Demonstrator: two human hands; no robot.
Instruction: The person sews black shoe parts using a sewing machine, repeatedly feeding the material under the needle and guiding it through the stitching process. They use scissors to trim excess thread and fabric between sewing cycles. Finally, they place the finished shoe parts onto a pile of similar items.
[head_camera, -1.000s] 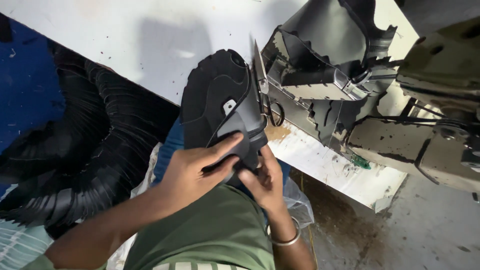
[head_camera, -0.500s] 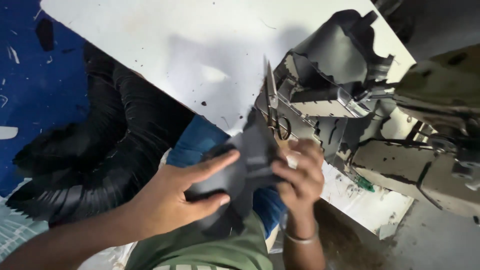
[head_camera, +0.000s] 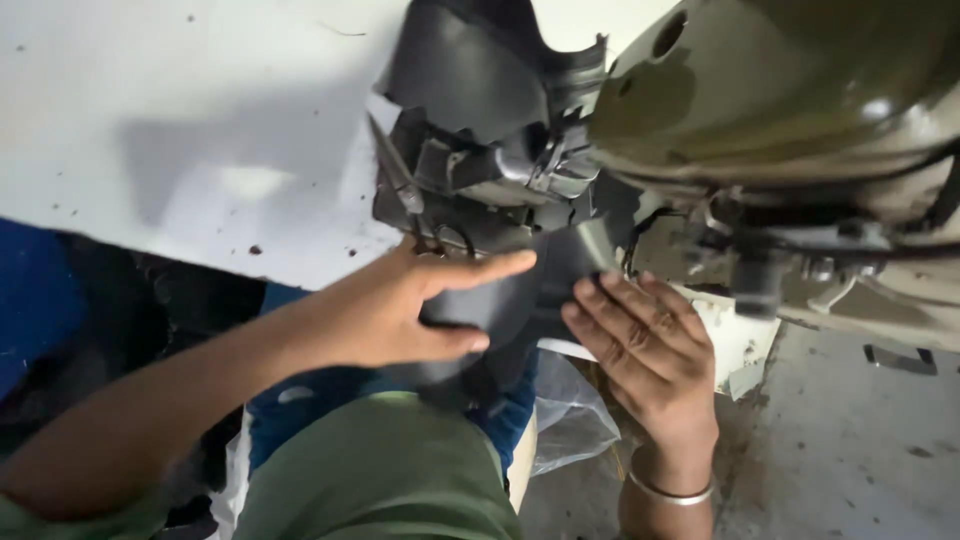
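Note:
My left hand grips a flat piece of dark grey material from the left, thumb under it and fingers over its top. From the right, my right hand presses flat fingers on the same piece; a metal bangle sits on that wrist. The piece lies at the front of a sewing machine, close under its head. A stack of similar dark cut pieces is piled on the white table just behind my hands. Scissors rest beside that stack.
A heap of black material lies low at the left beside a blue surface. A clear plastic bag hangs under the table edge. Grey concrete floor shows at the right. My green-clad knee is in front.
The dark piece has gone from held up near my lap to the machine's front. Both hands moved forward and right with it, and the view has closed in on the machine.

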